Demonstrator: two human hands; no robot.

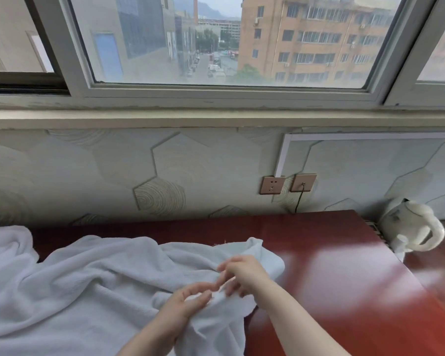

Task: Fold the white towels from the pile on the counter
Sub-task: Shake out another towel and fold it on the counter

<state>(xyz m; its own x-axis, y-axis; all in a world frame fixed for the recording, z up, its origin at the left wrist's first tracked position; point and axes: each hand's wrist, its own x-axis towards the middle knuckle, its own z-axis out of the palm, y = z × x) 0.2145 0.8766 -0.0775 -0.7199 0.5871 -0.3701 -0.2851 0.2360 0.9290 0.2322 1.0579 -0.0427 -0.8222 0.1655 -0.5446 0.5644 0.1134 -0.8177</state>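
Both hands work close together near 6 o'clock, at the right-hand edge of a rumpled white towel (108, 283). The left hand (188, 300) comes up from the bottom of the view with its fingers curled round a bunched fold of the cloth, thumb on top, gripping it. The right hand (242, 274) reaches in from 5 o'clock, just beside the left; its fingers bend downward onto the same edge of the towel, and it appears to pinch the fabric, though motion blur softens the fingertips.

That towel spreads from the middle of the view out toward 8 o'clock, lying in loose wrinkles over the glossy red-brown table (332, 265). A raised corner of it stands at about 5 o'clock from the centre, just beyond the right hand. More white towelling (5, 250) is heaped at 9 o'clock, touching the spread towel.

At 3 o'clock, at the far right corner of the table, a white kettle (411, 227) stands with its handle turned toward the viewer. On the hexagon-patterned wall behind, two beige wall sockets (288, 184) sit side by side, the right one with a dark cord (299, 200) hanging from it. A wide window (229, 39) fills 12 o'clock, showing a street and buildings.
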